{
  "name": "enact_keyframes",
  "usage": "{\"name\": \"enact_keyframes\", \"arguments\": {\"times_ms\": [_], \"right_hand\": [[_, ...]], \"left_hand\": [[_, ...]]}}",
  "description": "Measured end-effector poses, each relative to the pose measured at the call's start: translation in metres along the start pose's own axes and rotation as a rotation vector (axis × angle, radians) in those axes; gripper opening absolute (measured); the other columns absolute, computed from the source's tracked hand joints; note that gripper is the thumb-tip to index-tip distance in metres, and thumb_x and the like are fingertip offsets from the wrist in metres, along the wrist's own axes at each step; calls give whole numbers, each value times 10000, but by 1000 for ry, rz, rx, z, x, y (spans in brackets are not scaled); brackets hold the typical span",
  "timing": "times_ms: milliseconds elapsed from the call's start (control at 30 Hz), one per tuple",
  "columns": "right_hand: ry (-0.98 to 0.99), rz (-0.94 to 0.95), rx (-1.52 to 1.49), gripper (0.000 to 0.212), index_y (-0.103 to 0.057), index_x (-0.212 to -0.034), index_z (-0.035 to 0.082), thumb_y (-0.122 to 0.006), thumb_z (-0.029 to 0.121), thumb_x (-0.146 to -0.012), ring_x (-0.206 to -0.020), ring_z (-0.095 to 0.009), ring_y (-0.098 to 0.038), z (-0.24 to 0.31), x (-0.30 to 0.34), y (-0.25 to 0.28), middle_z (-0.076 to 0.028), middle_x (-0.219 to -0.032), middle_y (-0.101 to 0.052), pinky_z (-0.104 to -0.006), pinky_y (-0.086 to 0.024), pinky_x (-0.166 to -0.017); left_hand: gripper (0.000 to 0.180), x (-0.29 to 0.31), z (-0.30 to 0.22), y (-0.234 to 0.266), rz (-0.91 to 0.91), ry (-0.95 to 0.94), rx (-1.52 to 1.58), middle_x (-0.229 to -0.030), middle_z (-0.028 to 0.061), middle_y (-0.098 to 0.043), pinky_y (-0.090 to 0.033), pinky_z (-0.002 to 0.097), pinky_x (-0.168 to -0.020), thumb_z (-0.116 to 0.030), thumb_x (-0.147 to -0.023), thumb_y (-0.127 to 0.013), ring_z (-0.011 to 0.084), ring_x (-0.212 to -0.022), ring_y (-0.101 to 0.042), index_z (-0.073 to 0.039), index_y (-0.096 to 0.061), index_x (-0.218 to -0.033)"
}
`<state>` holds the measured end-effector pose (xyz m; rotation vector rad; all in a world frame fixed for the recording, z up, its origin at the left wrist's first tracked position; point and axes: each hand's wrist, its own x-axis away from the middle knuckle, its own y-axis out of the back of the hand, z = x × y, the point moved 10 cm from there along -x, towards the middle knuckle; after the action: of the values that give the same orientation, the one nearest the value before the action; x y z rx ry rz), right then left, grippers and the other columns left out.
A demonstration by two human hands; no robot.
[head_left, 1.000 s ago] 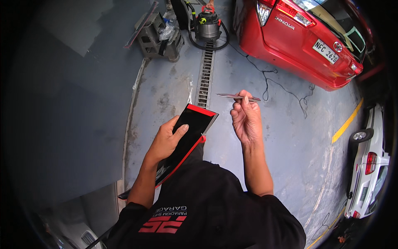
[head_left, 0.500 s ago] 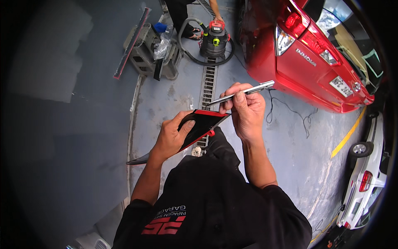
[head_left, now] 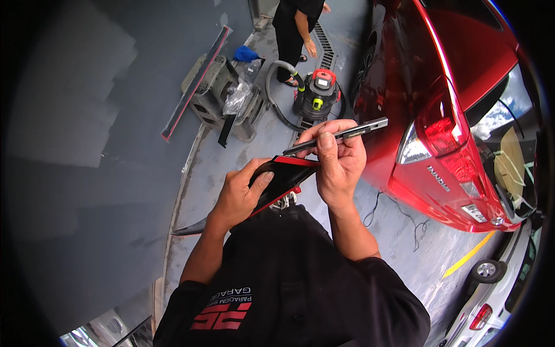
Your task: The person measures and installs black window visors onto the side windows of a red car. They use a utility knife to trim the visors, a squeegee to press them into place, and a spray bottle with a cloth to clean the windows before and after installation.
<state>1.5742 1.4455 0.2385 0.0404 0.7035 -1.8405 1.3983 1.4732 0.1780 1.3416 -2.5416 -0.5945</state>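
Note:
My left hand [head_left: 238,195] grips a long black plastic window visor [head_left: 282,178] edged with red tape, its thumb lying on the dark face. The visor's narrow far end sweeps down to the left behind my forearm. In my right hand [head_left: 340,168], a slim silver cutter knife [head_left: 370,126] is pinched between thumb and fingers. Its tip points left, close to the upper corner of the visor's red-taped short edge; whether it touches there I cannot tell. The right fingertips are beside that edge's other end.
A red car [head_left: 404,191] stands at the right, a white one [head_left: 468,318] beyond it. Ahead is a black vacuum [head_left: 318,98] with a hose, near another person [head_left: 296,32]. A grey step stool [head_left: 211,104] carries a red-edged strip [head_left: 196,84] and plastic wrap. A cable [head_left: 404,217] trails over the floor.
The view has shifted, so the car and the vacuum sit lower in it. The knife tip has come to the visor's upper corner. The other person's hand has left the vacuum.

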Motion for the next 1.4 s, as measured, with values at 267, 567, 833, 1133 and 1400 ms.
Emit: {"name": "enact_keyframes", "arguments": {"times_ms": [267,567,833,1133,1400], "right_hand": [[-16,-22,-26,167,-508,-1108,39,-611,154,-1044,-691,-104,-664,-33,-75,11,-170,-910,-725,-213,-555,-623],[11,-11,17,159,-508,-1102,44,-604,158,-1048,-675,-98,-659,-51,-119,1,-170,-901,-729,-207,-540,-603],[-1,-29,48,170,-508,-1097,40,-610,166,-1046,-689,-108,-674,-61,-134,2,-170,-900,-728,-202,-548,-601],[12,-33,30,172,-506,-1099,31,-615,150,-1040,-692,-115,-674,-60,-138,3,-183,-905,-724,-204,-551,-595],[28,-25,31,170,-502,-1103,29,-613,140,-1040,-697,-117,-675,-64,-138,4,-184,-907,-721,-211,-558,-615]], "left_hand": [[264,-81,0,16,-20,-112,104,-997,184,-747,-545,348,-802,-156,-1032,-623,286,-926,-750,-1,-617,-1245],[285,-127,9,38,-39,-133,186,-921,128,-732,-524,325,-775,-226,-1036,-636,171,-843,-692,26,-623,-1168],[284,-144,17,41,-35,-128,211,-887,125,-724,-523,318,-750,-222,-1035,-638,167,-801,-681,33,-622,-1157],[276,-148,14,42,-32,-137,217,-858,116,-716,-508,317,-721,-219,-1031,-641,162,-764,-667,33,-624,-1142],[271,-150,17,41,-30,-139,206,-872,127,-727,-513,322,-726,-206,-1026,-647,174,-772,-684,33,-627,-1152]]}}
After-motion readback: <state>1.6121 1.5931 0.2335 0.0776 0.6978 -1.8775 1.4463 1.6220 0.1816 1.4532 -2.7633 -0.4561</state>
